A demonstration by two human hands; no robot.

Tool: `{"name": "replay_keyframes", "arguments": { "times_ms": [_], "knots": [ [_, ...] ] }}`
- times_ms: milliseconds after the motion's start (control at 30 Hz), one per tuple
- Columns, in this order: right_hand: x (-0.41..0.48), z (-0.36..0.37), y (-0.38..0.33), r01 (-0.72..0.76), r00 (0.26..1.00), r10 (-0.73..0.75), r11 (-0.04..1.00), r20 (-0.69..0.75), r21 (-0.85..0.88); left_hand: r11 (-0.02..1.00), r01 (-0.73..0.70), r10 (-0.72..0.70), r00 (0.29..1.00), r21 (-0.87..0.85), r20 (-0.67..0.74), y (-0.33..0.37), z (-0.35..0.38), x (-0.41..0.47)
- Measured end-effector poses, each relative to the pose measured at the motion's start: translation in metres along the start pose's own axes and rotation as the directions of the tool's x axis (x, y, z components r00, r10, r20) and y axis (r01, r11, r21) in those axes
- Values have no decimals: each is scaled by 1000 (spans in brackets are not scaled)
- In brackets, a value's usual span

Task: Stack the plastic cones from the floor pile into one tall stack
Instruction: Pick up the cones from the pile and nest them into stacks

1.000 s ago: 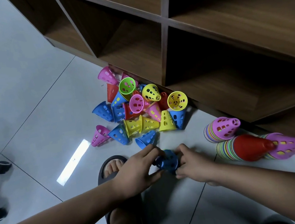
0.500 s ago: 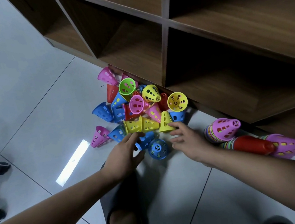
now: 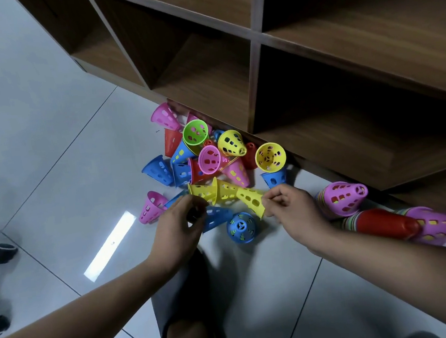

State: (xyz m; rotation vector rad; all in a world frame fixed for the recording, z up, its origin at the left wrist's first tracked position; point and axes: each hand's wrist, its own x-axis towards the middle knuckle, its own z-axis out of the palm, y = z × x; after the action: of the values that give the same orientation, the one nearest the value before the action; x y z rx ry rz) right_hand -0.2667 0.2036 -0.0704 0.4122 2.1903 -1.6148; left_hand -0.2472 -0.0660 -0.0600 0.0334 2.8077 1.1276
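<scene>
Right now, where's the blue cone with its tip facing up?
Head view, centre: the blue cone sits on the floor between the left hand and right hand, just below the yellow cone the right hand pinches.

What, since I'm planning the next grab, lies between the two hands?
In the head view, a row of yellow cones spans from left hand to right hand; nearer the camera sit a lying blue cone and a tip-up blue cone.

Faintly shiny plastic cones point(image 3: 209, 159), smooth, bright and pierced with holes, lie on a glossy pale tiled floor point(image 3: 48, 161) that mirrors a strip of light point(image 3: 110, 245) at 9 o'clock; at 12 o'clock, a shelf unit point(image 3: 347, 99) of matt brown wood-grain board.
</scene>
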Motion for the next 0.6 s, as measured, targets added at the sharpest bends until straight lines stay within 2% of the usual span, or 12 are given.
{"name": "replay_keyframes", "arguments": {
  "times_ms": [133, 267, 467, 600],
  "knots": [
    [3, -7, -11, -22, 999, 23, 1000, -37, 21, 971, 110, -136, 984, -212, -113, 16, -8, 0],
    [9, -14, -19, -84, 994, 93, 981, -48, 174, 924, 153, -204, 972, -352, -114, 28, -11, 3],
    [5, -12, -30, -226, 973, 186, 882, 135, 413, 890, 117, -157, 986, -440, -54, 41, 4, 4],
    [1, -12, -30, -275, 957, 202, 857, 206, 437, 912, 107, -118, 993, -395, -5, 42, 16, 6]
  ]
}}
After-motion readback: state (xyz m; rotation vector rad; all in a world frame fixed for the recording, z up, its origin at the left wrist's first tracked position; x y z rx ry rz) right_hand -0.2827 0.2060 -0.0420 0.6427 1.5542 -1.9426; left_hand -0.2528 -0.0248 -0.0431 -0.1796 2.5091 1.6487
